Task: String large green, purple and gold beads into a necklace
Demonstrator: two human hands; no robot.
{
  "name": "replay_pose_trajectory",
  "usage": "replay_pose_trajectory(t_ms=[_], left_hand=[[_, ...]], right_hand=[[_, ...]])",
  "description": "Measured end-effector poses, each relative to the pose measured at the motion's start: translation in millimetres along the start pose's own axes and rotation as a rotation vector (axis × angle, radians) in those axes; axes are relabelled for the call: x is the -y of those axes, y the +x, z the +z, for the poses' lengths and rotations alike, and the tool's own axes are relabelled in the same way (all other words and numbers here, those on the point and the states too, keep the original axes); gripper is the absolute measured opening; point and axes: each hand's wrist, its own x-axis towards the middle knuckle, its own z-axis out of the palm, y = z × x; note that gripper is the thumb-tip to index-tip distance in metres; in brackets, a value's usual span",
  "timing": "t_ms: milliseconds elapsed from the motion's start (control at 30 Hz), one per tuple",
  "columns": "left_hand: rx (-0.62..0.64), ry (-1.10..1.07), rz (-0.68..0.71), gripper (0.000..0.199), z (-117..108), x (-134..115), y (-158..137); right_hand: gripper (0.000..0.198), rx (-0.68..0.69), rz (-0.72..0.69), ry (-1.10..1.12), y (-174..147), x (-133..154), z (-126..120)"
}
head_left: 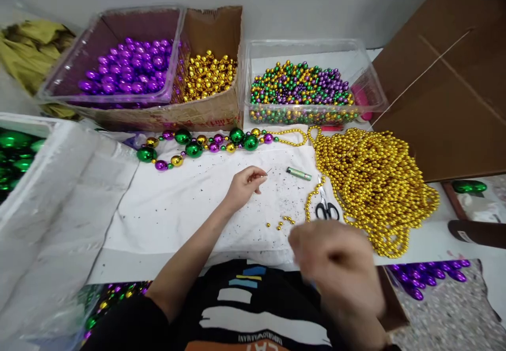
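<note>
My left hand (245,186) is over the white cloth (166,208), with thumb and fingers pinched on a thin needle-like piece (269,172). Close to the camera, my right hand (336,272) is blurred, its fingers curled in; whatever it may hold cannot be made out. Beyond the left hand lies a strand of green, purple and gold beads (193,149), ending in a loop of small gold beads (296,141). A green lighter (299,173) rests right of the left hand. Black-handled scissors (326,208) and loose gold beads (280,225) lie nearer the right hand.
A heap of gold bead chains (375,182) covers the right side. Behind stand a clear bin of purple beads (177,50), a cardboard box (158,116) with gold beads, and a clear tray of mixed beads (316,109). A white string (427,70) crosses before a brown carton (454,103).
</note>
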Motion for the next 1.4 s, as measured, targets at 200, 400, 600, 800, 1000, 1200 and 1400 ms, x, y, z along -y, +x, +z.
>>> replay_pose_trajectory(t_ms=[200,400,600,800,1000,1200,1400], left_hand=[[-0.038,-0.522,-0.207,0.025,5,-16,-42],[-0.067,-0.602,-0.203,0.029,4,-22,-58],[-0.097,-0.566,-0.180,0.028,-2,-24,-65],[-0.111,-0.535,-0.173,0.028,-1,-20,-69],[-0.114,-0.520,-0.174,0.028,1,-18,-69],[-0.119,-0.499,-0.163,0.027,1,-16,-68],[-0.124,-0.489,-0.149,0.027,0,-14,-70]], right_hand=[[0.018,-0.376,0.067,-0.011,59,-59,11],[0.016,-0.311,0.001,-0.091,60,-68,22],[0.010,-0.318,0.079,-0.001,60,-61,31],[0.011,-0.322,0.084,-0.048,61,-66,31],[0.013,-0.323,0.098,-0.052,61,-70,29],[0.013,-0.317,0.117,-0.044,61,-68,29],[0.013,-0.315,0.119,-0.016,62,-67,30]])
